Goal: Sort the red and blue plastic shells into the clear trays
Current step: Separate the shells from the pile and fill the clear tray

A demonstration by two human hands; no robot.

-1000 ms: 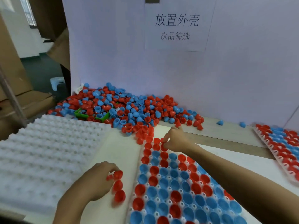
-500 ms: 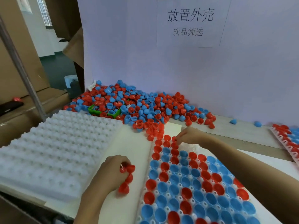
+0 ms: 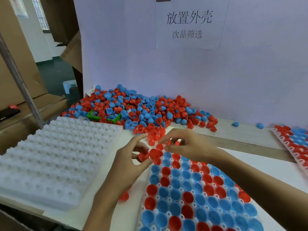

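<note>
my left hand (image 3: 131,161) reaches in from below, fingers curled around two red shells (image 3: 150,155) just off the near tray's (image 3: 166,212) far left corner. my right hand (image 3: 186,145) arches over that corner, fingertips bent down; whether it pinches anything i cannot tell. the shells are glossy red cups, their facing unclear. the tray holds red and blue cups, mouths up.

Two hands — left hand (image 3: 128,165), right hand (image 3: 188,145). Three trays: one empty white tray (image 3: 55,157), two shell-filled trays (image 3: 168,214) (image 3: 286,147). One green bin (image 3: 93,116). Two stray blue shells (image 3: 235,124) (image 3: 259,125). Piled shells (image 3: 146,110) — too many to count.
</note>
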